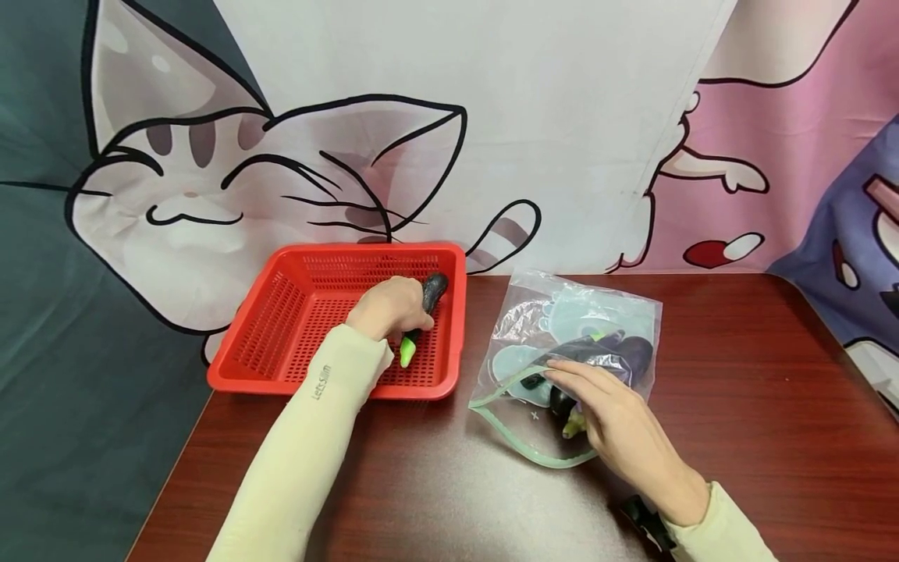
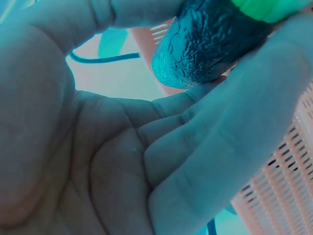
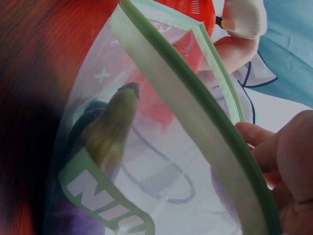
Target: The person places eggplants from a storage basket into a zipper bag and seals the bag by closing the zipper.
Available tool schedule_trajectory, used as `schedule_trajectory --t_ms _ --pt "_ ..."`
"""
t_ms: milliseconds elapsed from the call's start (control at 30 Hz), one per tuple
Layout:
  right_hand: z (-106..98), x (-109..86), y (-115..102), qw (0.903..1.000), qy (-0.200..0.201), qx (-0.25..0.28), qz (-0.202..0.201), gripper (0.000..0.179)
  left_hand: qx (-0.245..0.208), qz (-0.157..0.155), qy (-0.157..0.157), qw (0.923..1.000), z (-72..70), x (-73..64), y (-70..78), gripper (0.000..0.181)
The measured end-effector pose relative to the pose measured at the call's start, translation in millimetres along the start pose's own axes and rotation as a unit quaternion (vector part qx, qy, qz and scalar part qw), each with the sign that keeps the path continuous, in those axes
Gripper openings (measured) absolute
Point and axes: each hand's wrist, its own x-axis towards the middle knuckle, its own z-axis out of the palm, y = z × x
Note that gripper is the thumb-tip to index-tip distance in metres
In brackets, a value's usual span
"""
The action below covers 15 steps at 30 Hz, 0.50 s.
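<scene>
My left hand (image 1: 393, 308) reaches into a red plastic basket (image 1: 337, 388) and grips a dark, wrinkled eggplant (image 1: 435, 290) with a bright green stem end. In the left wrist view, thumb and fingers lie along both sides of that eggplant (image 2: 200, 46). On the right, a clear zip bag (image 1: 516, 312) lies with its mouth gaping toward me. My right hand (image 1: 628, 421) holds the upper edge of that mouth. Inside the bag are a purple eggplant (image 1: 637, 355) and another eggplant (image 3: 115, 125), its greenish stem pointing at the opening; the hand partly hides them in the head view.
Basket and bag stand side by side on a dark reddish wooden table (image 1: 737, 406). Right behind them hangs a cloth backdrop (image 1: 562, 140) with cartoon drawings. A small black object (image 1: 646, 523) sits beneath my right wrist.
</scene>
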Motion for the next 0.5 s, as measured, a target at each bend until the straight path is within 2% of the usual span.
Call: schedule_trajectory --t_ms 233,500 --pt "0.2 -0.7 0.3 1.0000 0.002 -0.002 -0.003 0.048 0.018 0.023 0.052 0.9982 2.3 -11.3 -1.7 0.024" --pt "0.3 -1.1 0.6 1.0000 0.001 -0.004 -0.003 0.050 0.037 0.059 0.107 0.9918 2.5 -30.7 3.0 0.029"
